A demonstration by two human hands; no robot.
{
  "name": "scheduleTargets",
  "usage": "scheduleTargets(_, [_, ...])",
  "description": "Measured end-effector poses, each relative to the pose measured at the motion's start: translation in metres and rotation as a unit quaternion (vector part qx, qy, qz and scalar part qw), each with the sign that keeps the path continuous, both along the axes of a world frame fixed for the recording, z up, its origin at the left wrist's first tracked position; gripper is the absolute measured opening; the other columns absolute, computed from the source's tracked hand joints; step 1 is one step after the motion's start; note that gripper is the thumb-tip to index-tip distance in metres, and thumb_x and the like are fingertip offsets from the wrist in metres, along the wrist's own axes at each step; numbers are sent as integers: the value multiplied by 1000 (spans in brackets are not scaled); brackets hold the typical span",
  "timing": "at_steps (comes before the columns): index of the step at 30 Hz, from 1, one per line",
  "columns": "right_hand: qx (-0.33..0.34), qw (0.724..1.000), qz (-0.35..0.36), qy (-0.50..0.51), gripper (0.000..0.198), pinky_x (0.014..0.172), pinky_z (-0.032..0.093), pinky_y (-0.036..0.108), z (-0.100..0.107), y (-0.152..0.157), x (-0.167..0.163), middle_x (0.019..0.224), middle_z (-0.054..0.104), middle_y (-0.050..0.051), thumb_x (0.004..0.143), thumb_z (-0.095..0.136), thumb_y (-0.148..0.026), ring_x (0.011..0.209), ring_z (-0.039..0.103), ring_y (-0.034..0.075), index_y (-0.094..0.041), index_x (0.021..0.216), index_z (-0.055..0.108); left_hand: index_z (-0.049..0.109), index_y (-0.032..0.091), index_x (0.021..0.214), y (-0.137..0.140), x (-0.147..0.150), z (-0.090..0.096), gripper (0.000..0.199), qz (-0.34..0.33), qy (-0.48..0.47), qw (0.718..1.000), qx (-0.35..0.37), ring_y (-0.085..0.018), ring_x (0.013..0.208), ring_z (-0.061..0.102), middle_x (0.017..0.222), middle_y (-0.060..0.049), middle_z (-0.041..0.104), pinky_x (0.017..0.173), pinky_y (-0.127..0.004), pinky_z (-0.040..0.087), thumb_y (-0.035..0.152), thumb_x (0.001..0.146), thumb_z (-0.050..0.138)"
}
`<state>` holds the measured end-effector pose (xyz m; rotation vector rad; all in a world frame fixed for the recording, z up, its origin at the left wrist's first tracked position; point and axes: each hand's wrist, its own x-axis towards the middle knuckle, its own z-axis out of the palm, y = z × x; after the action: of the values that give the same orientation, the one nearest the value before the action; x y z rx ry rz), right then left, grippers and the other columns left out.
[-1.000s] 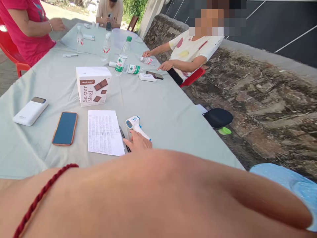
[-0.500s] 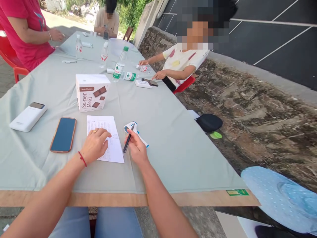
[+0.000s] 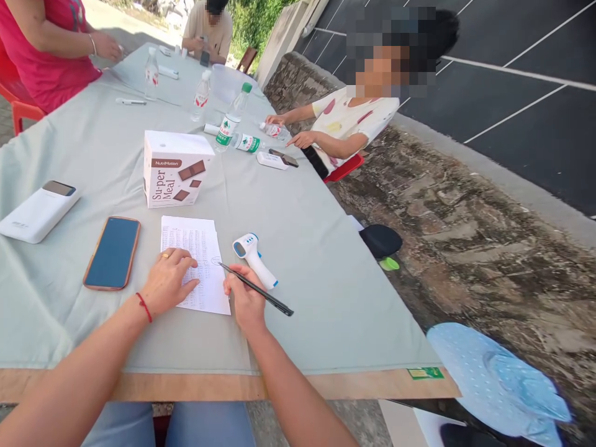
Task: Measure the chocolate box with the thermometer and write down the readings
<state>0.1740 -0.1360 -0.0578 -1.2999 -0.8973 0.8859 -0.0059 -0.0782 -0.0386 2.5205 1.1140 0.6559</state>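
Observation:
My left hand [image 3: 171,280] lies on a printed sheet of paper [image 3: 212,292], its fingers stretched out and holding nothing. In my right hand [image 3: 246,297] is a slim black pen [image 3: 274,302], its tip pointing left at a small circled mark near the sheet's right edge. Whether the tip touches the paper I cannot tell. Just beyond that hand a white and blue infrared thermometer [image 3: 254,257] lies on the cloth. To the left of the sheet is a phone [image 3: 112,253] in an orange-brown case. A white box [image 3: 179,171] printed "Su-per Meal" stands behind the sheet.
A white power bank [image 3: 40,211] lies far left. Several water bottles, one green-capped bottle [image 3: 230,124] among them, are on the grey-green tablecloth [image 3: 335,310]. Other people sit around the table; one person's hand [image 3: 302,139] is by a dark phone. A blue hat [image 3: 498,379] is at lower right.
The pen has swung round in my right hand, from pointing down toward me to pointing at the sheet. My right hand has shifted slightly down, uncovering the thermometer. My left hand remains on the sheet.

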Motion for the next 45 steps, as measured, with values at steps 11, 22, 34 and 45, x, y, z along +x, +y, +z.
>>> scheduleTargets(11, [-73,996,-11,-55,16,53,40,26,-9,0,-4,60,56,-4,67,65,-33,54,47,11,-21,75,58,70,25,97,-4,2,-2,17,-60,40,997,-3,-27,105,52,110,-8,60,93,-46,41,30,81,67])
scheduleTargets(22, [-39,981,20,-190,13,57,40,28,-6,1,-6,57,54,-4,71,58,-32,56,47,13,-23,64,54,71,26,98,-4,2,-2,17,-69,63,996,3,-26,105,51,111,-8,59,93,-45,40,30,83,65])
scheduleTargets(34, [-26,980,27,-197,13,56,41,27,-7,2,-6,58,55,-4,72,57,-32,56,49,13,-22,64,54,72,25,99,-4,3,-3,18,-69,62,996,-6,-26,105,50,111,-8,58,94,-45,39,29,83,65])
scheduleTargets(45, [-14,979,25,-201,13,54,41,26,-7,3,-7,57,54,-4,72,56,-31,54,49,13,-22,63,54,72,25,99,-4,2,-6,18,-72,55,996,1,-25,104,49,111,-7,58,93,-44,39,30,83,65])
